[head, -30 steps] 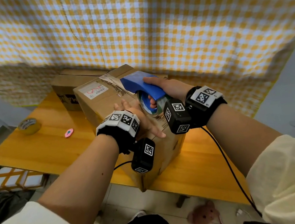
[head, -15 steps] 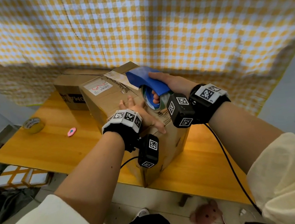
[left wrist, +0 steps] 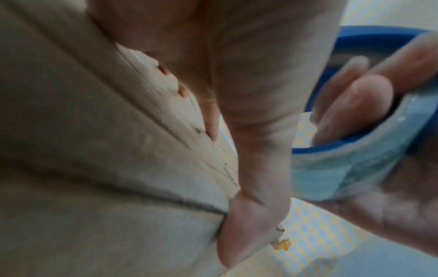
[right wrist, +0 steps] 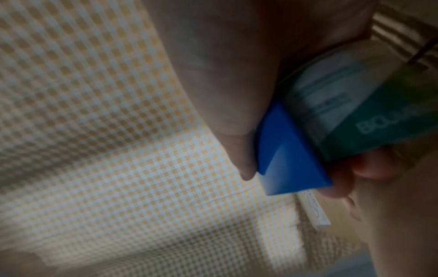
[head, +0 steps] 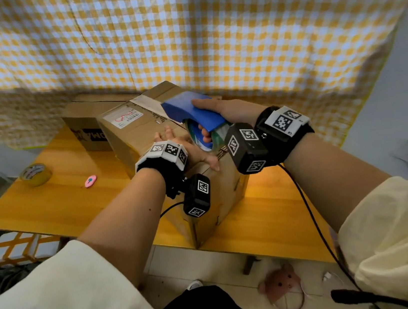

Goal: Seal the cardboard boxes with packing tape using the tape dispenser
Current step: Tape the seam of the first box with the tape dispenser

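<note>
Wooden table [head: 48, 210], near edge: cardboard box [head: 142, 131]. Left hand [head: 189, 151] flat on top, fingers straight. Right hand [head: 231, 112] grips blue tape dispenser [head: 191, 110].

Yellow-checked curtain [head: 207, 36] behind wooden table [head: 48, 207]; tiled floor [head: 213, 265].

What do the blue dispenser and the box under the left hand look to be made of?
Blue tape dispenser: likely moulded plastic, with a smooth, even-coloured, slightly glossy shell. Brown box: corrugated cardboard, matte, with creased faces and frayed edges under the left hand. The right hand grips the dispenser.
</note>
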